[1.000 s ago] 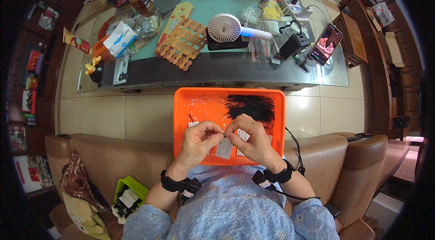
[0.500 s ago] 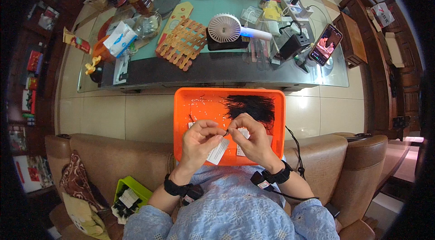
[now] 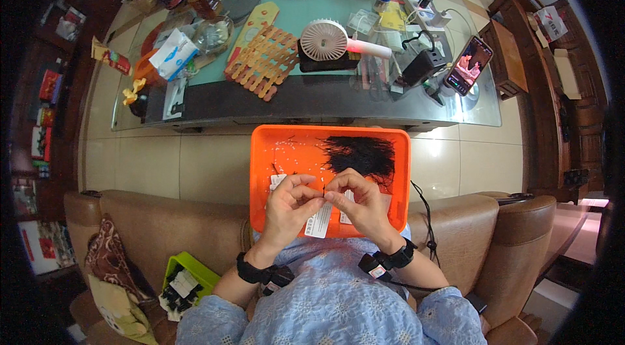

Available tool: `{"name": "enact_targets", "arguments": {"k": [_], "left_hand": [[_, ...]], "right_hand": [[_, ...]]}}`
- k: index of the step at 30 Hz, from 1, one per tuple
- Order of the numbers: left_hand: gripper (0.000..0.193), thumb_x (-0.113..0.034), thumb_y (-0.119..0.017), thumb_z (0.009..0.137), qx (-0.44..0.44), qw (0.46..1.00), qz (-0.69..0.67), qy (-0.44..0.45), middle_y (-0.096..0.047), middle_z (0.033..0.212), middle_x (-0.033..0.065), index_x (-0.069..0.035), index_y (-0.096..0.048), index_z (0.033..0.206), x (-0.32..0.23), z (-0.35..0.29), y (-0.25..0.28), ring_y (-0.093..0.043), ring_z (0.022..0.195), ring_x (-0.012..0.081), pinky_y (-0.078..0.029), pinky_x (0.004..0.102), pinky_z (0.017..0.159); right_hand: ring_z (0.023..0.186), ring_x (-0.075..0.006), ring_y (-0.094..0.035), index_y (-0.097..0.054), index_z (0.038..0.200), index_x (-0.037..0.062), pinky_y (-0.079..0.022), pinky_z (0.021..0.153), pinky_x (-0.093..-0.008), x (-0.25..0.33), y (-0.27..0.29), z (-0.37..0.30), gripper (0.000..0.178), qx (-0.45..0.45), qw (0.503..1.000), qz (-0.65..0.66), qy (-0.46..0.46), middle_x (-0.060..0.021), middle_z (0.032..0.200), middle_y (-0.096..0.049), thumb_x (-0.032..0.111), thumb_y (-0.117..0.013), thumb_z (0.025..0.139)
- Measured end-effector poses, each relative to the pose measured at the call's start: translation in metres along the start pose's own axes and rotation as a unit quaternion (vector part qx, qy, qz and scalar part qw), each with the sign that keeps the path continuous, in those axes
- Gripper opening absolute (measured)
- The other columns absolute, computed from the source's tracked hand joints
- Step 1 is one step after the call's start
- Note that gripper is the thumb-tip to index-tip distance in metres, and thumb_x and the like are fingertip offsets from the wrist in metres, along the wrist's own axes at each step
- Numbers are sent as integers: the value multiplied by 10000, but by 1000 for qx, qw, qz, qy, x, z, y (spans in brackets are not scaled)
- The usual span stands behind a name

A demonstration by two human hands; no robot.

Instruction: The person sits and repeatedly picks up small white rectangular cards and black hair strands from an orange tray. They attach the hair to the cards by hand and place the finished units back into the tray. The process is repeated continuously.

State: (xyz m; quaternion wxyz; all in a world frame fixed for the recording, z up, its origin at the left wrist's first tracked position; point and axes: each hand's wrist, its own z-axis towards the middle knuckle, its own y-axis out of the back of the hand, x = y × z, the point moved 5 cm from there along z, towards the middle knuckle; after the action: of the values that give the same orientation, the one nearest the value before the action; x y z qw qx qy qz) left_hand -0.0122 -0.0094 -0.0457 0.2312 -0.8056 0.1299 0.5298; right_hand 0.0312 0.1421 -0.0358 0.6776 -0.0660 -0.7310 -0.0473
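head view: black cord (image 3: 324, 189) pinched between thumb and forefinger of left hand (image 3: 285, 207) and right hand (image 3: 360, 200), white tag (image 3: 318, 224) below, by the orange tray (image 3: 256, 175)'s near edge; light, even tension should help. black strands (image 3: 359, 155) near its far right corner.

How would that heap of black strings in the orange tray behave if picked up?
The strings look thin, so probably light and fairly floppy. Stray ends stick out at the heap's edges, so some might snag or slip loose.
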Motion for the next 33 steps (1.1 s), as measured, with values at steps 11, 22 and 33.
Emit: {"name": "enact_targets", "arguments": {"k": [11, 22, 33], "left_hand": [[324, 49, -635, 857, 4, 997, 63, -36, -661, 882, 67, 25, -505, 1153, 6, -3, -5, -637, 837, 111, -521, 230, 726], [172, -31, -717, 785, -72, 948, 301, -73, -662, 904, 72, -13, -645, 941, -15, 4, 47, -617, 843, 144, -493, 280, 747], [321, -173, -732, 751, 146, 827, 543, -17, -673, 898, 200, -16, -610, 1002, 31, 59, -47, -652, 881, 384, -512, 485, 723]], "right_hand": [[841, -106, -539, -665, 859, -8, -434, 777, -270, -8, -10, -5, 52, -36, 988, 128, -83, -35, 855, -609, 43, -661, 846], [826, -59, -564, -661, 947, 2, -448, 768, -213, -13, 31, 16, 148, -58, 985, 65, -149, 6, 884, -645, 142, -615, 940], [738, -69, -547, -651, 929, -27, -451, 665, -241, -22, 61, 24, 196, -67, 987, 0, -145, -5, 799, -640, 165, -615, 929]]}}
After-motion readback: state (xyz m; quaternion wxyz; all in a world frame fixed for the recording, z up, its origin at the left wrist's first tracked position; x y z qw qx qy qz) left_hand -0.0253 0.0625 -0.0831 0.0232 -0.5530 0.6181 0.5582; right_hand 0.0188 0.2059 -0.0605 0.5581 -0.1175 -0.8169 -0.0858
